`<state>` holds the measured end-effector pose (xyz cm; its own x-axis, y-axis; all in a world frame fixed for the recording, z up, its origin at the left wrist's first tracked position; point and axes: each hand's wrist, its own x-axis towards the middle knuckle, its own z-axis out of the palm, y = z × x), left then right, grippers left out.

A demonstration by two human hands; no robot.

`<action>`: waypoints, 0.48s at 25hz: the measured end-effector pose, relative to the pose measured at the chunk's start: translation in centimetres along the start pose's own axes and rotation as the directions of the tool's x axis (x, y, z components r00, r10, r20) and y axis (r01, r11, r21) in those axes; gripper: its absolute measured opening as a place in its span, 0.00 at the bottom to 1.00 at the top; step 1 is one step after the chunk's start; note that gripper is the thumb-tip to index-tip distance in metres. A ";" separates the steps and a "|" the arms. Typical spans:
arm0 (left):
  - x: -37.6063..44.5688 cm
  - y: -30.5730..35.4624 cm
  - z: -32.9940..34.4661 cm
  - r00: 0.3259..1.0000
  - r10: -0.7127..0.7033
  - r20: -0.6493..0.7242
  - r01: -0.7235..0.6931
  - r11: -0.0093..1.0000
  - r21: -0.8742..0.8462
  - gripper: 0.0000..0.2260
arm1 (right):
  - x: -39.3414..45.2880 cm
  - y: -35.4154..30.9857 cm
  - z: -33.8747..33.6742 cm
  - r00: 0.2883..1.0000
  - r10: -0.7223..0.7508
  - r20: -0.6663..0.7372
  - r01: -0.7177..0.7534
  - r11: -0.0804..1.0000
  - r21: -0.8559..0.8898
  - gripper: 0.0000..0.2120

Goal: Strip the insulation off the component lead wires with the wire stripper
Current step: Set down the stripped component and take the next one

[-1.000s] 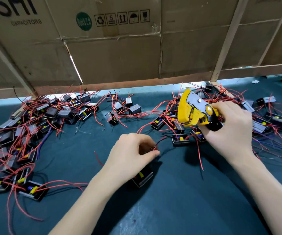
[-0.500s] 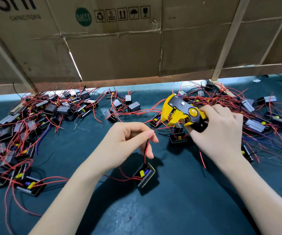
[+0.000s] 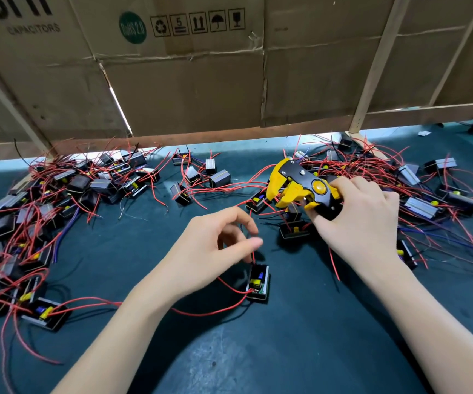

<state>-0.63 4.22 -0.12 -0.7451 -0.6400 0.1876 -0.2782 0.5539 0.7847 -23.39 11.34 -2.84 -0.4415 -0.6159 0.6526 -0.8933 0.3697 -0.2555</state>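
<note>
Stripper: yellow and black plastic body, round yellow knob on a flat black side plate with screw heads, curved yellow nose pointing left, its mouth parted. Held above the table's far middle, over the wires of the right heap.

Right hand: fingers curled around the stripper's handles, thumb under the black plate.

Component: small black rectangular case, open-topped, a yellow cylindrical part and a blue one inside. Lies on the table near its middle, just beside the left fingertips. One thin red lead rises from its far end toward the fingers; another loops in a slack curve toward the near edge.

Left hand: fingers loosely curled, thumb and forefinger apart at the tips; whether they pinch the rising lead cannot be told.

Table: dark teal mat, smooth, matte.

Left heap: many like cases, some with ribbed grey metal sides, tangled in red wire, toward the left edge.

Right heap: the same, toward the right edge.

Cardboard: creased brown sheets along the far edge, printed with handling symbols and a green round mark.
</note>
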 end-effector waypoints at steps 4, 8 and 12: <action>-0.1 0.0 0.5 0.998 -0.016 -0.065 0.017 1.000 0.021 0.05 | 0.0 0.0 0.0 1.000 0.001 0.019 -0.001 1.000 0.004 0.21; -0.2 0.0 2.0 0.992 -0.081 -0.101 0.085 0.996 0.037 0.07 | -0.1 -0.2 0.3 1.000 -0.006 0.019 0.005 0.999 0.034 0.19; -0.2 0.0 2.1 0.997 -0.060 -0.050 0.067 0.985 0.161 0.05 | -0.2 -0.1 0.1 1.000 -0.005 0.025 0.004 0.999 0.047 0.18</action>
<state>-1.76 5.46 -1.44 -0.6958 -0.6978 0.1700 -0.4217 0.5885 0.6899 -23.18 11.37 -2.98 -0.4392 -0.6345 0.6360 -0.8979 0.3341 -0.2867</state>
